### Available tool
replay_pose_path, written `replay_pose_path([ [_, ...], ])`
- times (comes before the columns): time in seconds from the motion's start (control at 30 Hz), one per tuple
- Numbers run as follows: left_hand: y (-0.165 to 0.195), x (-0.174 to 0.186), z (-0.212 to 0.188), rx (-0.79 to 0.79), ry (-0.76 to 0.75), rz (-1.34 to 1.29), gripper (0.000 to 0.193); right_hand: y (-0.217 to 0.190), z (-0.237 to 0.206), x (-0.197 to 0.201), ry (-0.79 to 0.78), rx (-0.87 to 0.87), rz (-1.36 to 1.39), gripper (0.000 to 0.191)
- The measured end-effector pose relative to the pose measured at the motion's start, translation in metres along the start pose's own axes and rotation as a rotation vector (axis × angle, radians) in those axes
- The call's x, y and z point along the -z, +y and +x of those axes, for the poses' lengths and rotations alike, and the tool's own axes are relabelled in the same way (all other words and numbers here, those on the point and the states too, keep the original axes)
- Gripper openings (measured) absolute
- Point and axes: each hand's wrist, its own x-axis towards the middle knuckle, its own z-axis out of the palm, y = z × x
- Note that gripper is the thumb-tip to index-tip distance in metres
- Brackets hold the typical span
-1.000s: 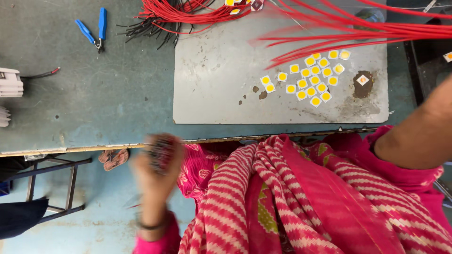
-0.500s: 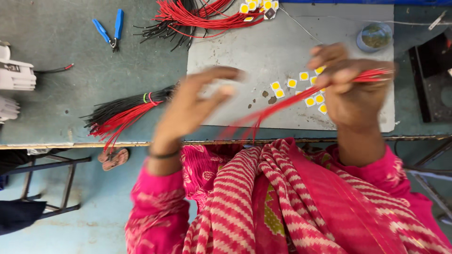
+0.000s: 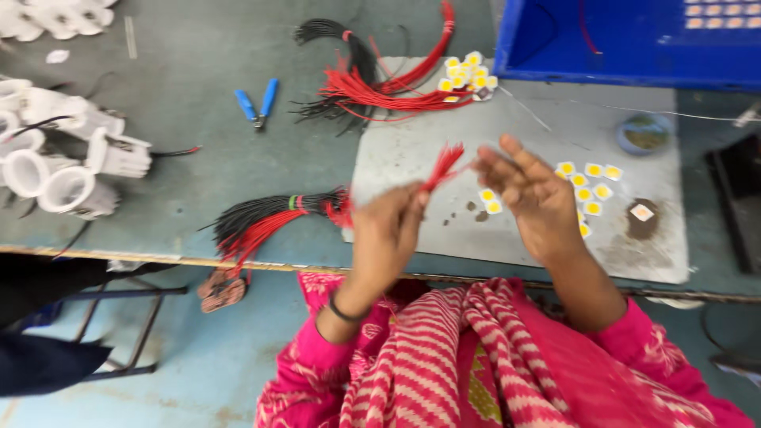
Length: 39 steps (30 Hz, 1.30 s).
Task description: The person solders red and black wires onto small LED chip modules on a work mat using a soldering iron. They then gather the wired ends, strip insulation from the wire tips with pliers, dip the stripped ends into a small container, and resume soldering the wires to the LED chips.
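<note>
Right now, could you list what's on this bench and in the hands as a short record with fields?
left hand: pinches a small bunch of red wires
right hand: open, fingers spread, beside the wire tips
wire bundle: black and red, lying at the bench edge
grey mat: carries yellow square chips
pliers: blue handles, on the bench
white housings: piled at far left
blue crate: top right

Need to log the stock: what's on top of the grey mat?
On the grey mat: small yellow square chips, a round tin, red wires with more chips. The right hand covers some chips.
</note>
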Motion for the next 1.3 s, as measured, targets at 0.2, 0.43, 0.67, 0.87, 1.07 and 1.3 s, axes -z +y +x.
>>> replay_pose_path([
  [0.2,0.021,-0.028,-0.066,0.315,-0.005,-0.328,0.023,0.025,-0.042,-0.042,0.048,-0.174,-0.279,0.066],
  [0.43,0.029,-0.034,-0.079,0.393,-0.256,-0.566,0.030,-0.006,-0.063,-0.043,0.040,-0.078,-0.462,0.069],
  [0.67,0.043,-0.030,-0.078,0.582,-0.635,-0.931,0.034,-0.050,-0.080,-0.031,-0.035,-0.058,-0.532,0.079],
  [0.87,0.054,-0.028,-0.073,0.456,-0.724,-0.747,0.037,-0.070,-0.086,-0.032,-0.077,-0.141,-0.613,0.047],
  [1.07,0.066,-0.027,-0.066,0.388,-0.626,-0.681,0.028,-0.077,-0.080,-0.037,-0.090,-0.083,-0.812,0.046],
  [1.3,0.069,-0.030,-0.059,0.384,-0.549,-0.576,0.027,-0.069,-0.077,-0.037,-0.079,0.035,-0.970,0.032],
])
